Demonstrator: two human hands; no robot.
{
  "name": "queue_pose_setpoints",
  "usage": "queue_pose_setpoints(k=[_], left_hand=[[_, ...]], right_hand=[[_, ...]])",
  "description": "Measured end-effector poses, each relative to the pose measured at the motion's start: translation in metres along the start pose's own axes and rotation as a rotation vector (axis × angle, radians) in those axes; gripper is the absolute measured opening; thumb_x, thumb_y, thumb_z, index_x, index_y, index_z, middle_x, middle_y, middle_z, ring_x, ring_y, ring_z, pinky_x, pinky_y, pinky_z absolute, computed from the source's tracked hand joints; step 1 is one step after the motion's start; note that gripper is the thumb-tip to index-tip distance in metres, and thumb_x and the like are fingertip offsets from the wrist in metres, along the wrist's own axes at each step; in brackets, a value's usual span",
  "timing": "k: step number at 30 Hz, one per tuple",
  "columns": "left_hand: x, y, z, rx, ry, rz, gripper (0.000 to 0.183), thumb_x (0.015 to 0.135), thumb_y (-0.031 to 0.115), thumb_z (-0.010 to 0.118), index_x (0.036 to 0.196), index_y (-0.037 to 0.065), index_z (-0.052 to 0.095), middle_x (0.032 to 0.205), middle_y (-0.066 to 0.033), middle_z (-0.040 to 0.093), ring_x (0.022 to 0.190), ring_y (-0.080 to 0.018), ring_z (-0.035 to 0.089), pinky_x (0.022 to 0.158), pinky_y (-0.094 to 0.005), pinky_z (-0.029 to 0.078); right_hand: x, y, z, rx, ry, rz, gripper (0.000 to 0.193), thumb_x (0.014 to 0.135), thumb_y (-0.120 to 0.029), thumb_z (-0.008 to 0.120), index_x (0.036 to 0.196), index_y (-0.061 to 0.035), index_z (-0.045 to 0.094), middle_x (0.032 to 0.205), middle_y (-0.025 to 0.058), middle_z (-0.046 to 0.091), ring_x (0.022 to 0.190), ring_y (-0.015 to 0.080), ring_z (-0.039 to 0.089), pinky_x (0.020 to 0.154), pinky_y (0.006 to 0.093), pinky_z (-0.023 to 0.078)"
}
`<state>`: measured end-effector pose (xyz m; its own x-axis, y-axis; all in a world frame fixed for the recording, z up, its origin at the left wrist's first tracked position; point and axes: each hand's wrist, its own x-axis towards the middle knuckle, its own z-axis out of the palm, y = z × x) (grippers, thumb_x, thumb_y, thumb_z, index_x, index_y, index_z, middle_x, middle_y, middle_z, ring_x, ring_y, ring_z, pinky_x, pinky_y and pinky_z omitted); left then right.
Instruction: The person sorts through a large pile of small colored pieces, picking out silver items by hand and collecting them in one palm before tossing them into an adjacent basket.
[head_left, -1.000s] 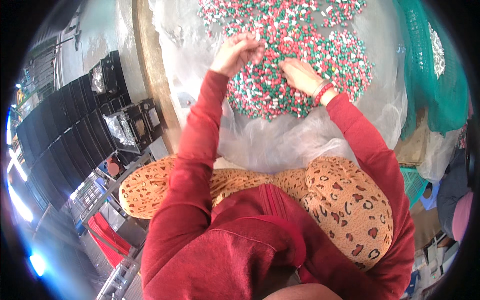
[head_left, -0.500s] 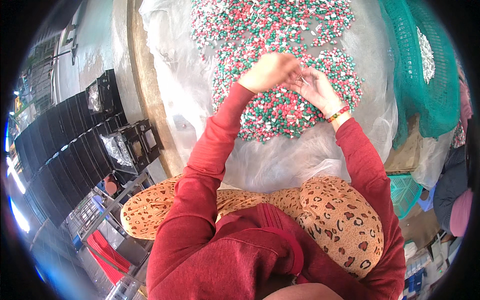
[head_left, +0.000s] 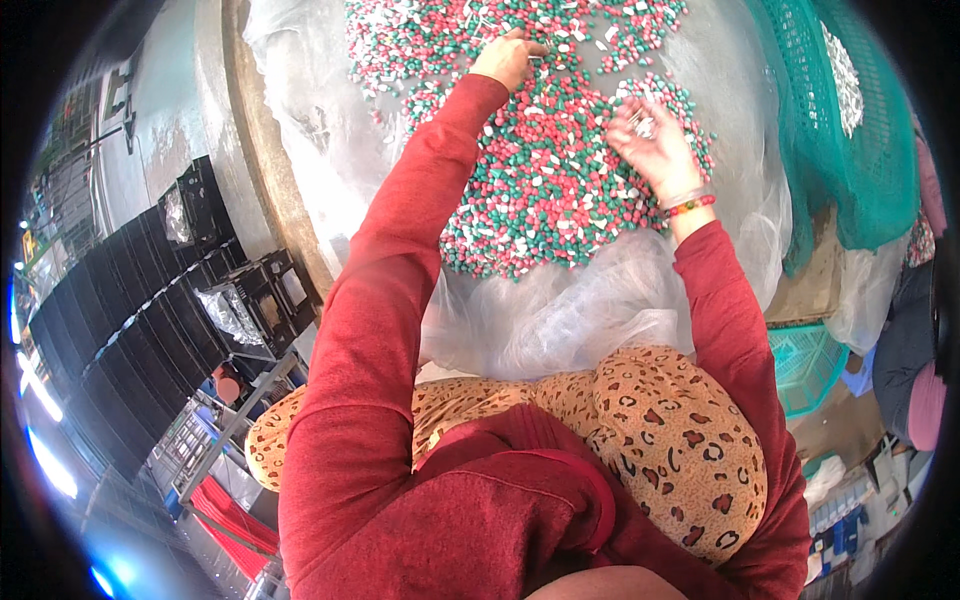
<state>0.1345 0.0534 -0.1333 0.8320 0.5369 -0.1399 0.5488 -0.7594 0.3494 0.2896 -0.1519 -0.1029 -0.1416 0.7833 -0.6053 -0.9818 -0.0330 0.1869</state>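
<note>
A wide layer of small red, green and white pellet-like pieces (head_left: 560, 190) lies in front of me, with thin white slivers among them. Over its far part, my left hand (head_left: 507, 60) is palm down. Its thumb and a finger stretch apart at the pieces, and I make out nothing between them. To the right, my right hand (head_left: 658, 150) is turned palm up, fingers curled around several small white pieces (head_left: 643, 124). A beaded bracelet (head_left: 690, 205) circles that wrist.
Crumpled clear plastic sheeting (head_left: 560, 315) lies under and around the pieces. Green netting (head_left: 800, 130) hangs at the right, with white slivers (head_left: 842, 85) in it. Below it stands a teal basket (head_left: 808, 368). Black crates (head_left: 130, 310) stand at the left. Another person's sleeve (head_left: 905, 350) shows far right.
My hands were together over the pieces and have come apart. The left has moved farther away and to the left; the right has shifted slightly right, its palm with white pieces now showing.
</note>
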Motion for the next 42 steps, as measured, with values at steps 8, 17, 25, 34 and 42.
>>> queue_pose_setpoints(k=[8,17,25,34,42], left_hand=[[-0.065,0.053,-0.016,-0.976,-0.552,-0.060,0.027,0.084,0.020,0.057,0.102,0.000,0.060,0.081,-0.0063,0.065,0.064,-0.0105,0.060,0.058,-0.0231,0.051],[-0.125,0.054,-0.051,-0.411,-0.046,0.182,0.022,0.084,0.022,0.056,0.096,0.005,0.064,0.089,-0.0107,0.062,0.061,-0.0141,0.059,0.058,-0.0253,0.049],[-0.120,0.063,-0.084,-1.007,-0.043,-0.323,0.027,0.085,0.018,0.055,0.106,0.003,0.059,0.080,-0.0048,0.061,0.065,-0.0114,0.057,0.063,-0.0245,0.048],[-0.116,0.063,-0.053,-1.310,-0.086,-0.469,0.020,0.081,0.021,0.058,0.093,0.004,0.055,0.077,-0.0004,0.053,0.070,-0.0111,0.050,0.058,-0.0232,0.041],[-0.120,0.054,0.011,0.253,-0.043,0.058,0.019,0.079,0.025,0.058,0.083,0.006,0.054,0.073,-0.0124,0.060,0.075,-0.0277,0.060,0.061,-0.0384,0.047]], right_hand=[[-0.016,-0.046,0.007,-0.095,-0.227,-0.140,0.020,0.089,-0.018,0.044,0.077,-0.0016,0.046,0.056,-0.0003,0.033,0.048,0.0093,0.032,0.043,0.0224,0.024],[0.002,-0.005,0.048,-0.954,-0.191,-0.136,0.020,0.089,-0.022,0.050,0.091,-0.0029,0.055,0.050,-0.0095,0.025,0.038,0.0006,0.020,0.036,0.0173,0.016],[0.074,0.010,0.032,-2.327,0.024,-0.486,0.021,0.071,-0.020,0.068,0.088,-0.0083,0.066,0.088,0.0103,0.065,0.084,0.0235,0.062,0.074,0.0351,0.047],[0.059,0.038,0.031,-2.875,-0.213,-0.822,0.008,0.073,-0.006,0.051,0.076,-0.0035,0.058,0.078,0.0176,0.061,0.077,0.0312,0.061,0.067,0.0430,0.047],[0.005,-0.002,0.035,-1.579,0.061,-0.294,0.011,0.071,-0.011,0.068,0.079,-0.0061,0.063,0.070,-0.0032,0.057,0.050,0.0015,0.040,0.045,0.0200,0.032]])
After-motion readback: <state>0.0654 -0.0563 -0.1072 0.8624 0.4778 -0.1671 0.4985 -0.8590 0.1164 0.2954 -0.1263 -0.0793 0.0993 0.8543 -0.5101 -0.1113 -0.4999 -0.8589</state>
